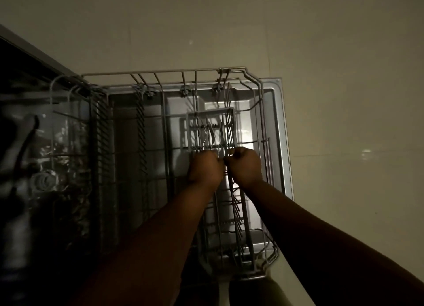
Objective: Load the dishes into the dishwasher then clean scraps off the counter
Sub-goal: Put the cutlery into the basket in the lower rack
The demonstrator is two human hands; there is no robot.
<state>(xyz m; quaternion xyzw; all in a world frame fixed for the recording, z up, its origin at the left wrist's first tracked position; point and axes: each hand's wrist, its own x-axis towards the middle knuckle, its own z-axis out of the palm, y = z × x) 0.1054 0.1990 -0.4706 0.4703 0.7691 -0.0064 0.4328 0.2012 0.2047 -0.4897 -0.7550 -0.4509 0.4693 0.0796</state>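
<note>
The dishwasher's lower wire rack (160, 73) is pulled out over the open door (281, 131). A grey cutlery tray (211, 129) lies in the rack with several forks and other utensils (210, 131) in its slots. My left hand (205, 168) and my right hand (244, 166) sit side by side at the tray's near end, both with curled fingers. They seem to hold utensil handles, though the dim light hides exactly what each grips.
The dishwasher's dark interior (46, 156) opens at the left, with a round filter (44, 179) on its floor. Beige floor tiles (344, 99) surround the door. Rows of plate tines (141, 127) stand in the rack's left part.
</note>
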